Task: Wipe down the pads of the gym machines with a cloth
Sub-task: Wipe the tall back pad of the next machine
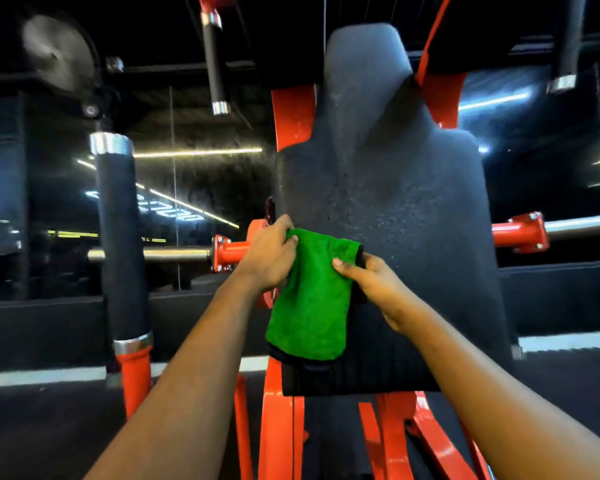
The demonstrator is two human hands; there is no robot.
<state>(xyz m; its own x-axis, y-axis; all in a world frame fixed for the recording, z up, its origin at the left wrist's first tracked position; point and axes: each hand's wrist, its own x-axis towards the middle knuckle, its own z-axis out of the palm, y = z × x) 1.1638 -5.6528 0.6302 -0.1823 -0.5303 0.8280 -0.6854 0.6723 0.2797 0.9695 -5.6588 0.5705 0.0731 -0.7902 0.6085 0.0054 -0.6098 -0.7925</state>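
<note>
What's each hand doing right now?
Left hand: gripping the cloth at its upper left edge.
Right hand: gripping the cloth at its upper right edge.

bare left hand (269, 259), bare right hand (374, 284), bare forearms (201, 341), short nails

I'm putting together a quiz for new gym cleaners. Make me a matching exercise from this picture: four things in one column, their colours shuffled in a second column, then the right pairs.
Column A
1. cloth
2. back pad
3. machine frame
4. horizontal bar

Column B
a. silver
b. green
c. orange-red
d. black

Pairs: 1-b; 2-d; 3-c; 4-a
</note>
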